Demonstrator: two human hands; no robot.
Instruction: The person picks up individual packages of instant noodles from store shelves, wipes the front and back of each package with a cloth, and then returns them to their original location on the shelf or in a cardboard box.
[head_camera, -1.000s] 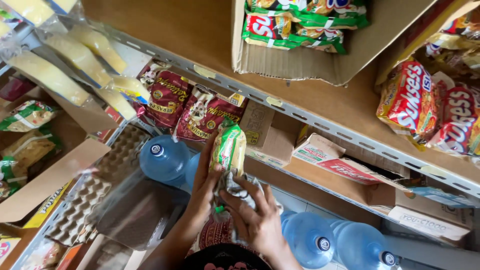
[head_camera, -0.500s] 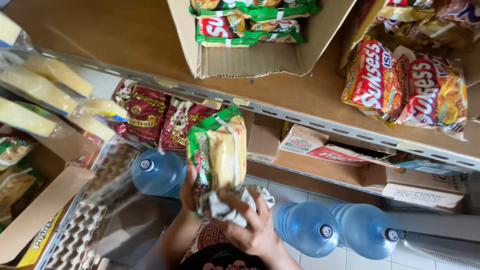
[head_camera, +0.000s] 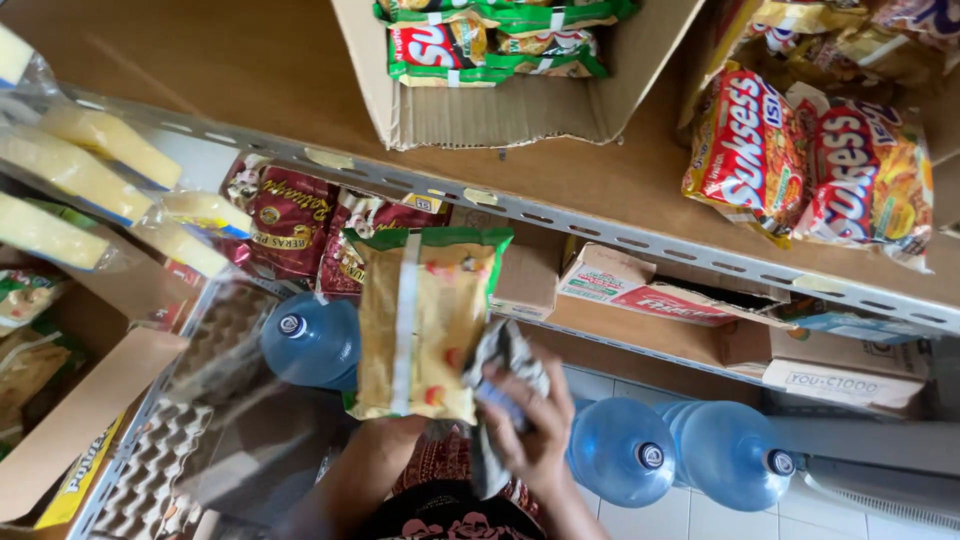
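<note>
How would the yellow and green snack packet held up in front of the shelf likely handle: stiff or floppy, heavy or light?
The snack packet probably flexes and crinkles: its film looks thin and glossy. It seems light for its size, since the left hand props it upright from the bottom edge alone. The smooth wrapper might slip, while the right hand is busy with a grey cloth.

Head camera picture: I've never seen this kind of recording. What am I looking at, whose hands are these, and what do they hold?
One camera, worn on a person's head, looks down at their own bare hands in front of shop shelving. The left hand holds up a yellow and green snack packet; the right hand grips a crumpled grey cloth against it. On the wooden shelf sits an open cardboard box of similar packets. Blue water jugs stand on the floor below.
</note>
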